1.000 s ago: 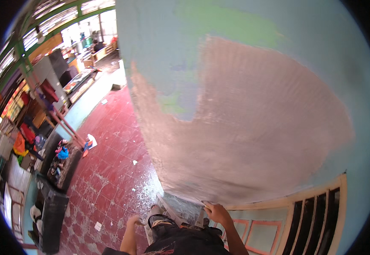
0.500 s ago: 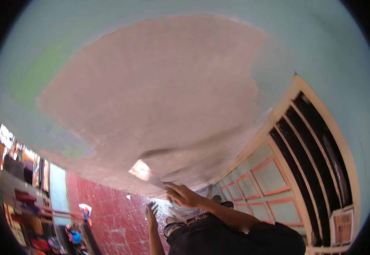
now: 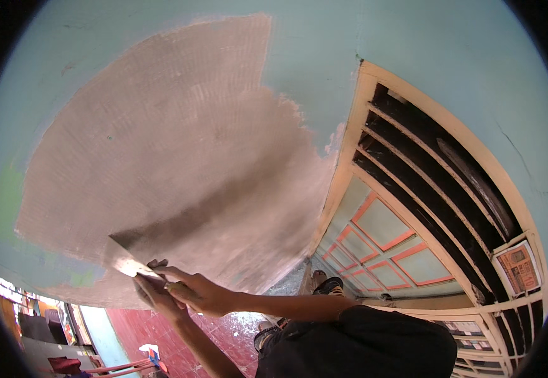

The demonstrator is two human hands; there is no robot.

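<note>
In the head view, the right hand was closed around the handle of a scraper, while the left hand met it just beside, its fingers at the blade near the handle; whether they gripped or only steadied it, I could not tell. The scraper was at the lower left of a broad pinkish-brown patch on the wall, its blade at or very near the surface. The work looked well advanced: the patch already filled much of the wall in view and, toward the lower right, reached the door frame. Whether it had been coated or stripped was unclear. Blue-green paint remained above it and on both sides, with a ragged edge near the frame and light green at the left. The patch's surface looked uneven in tone, partly through shadow, so its finish was hard to judge.
</note>
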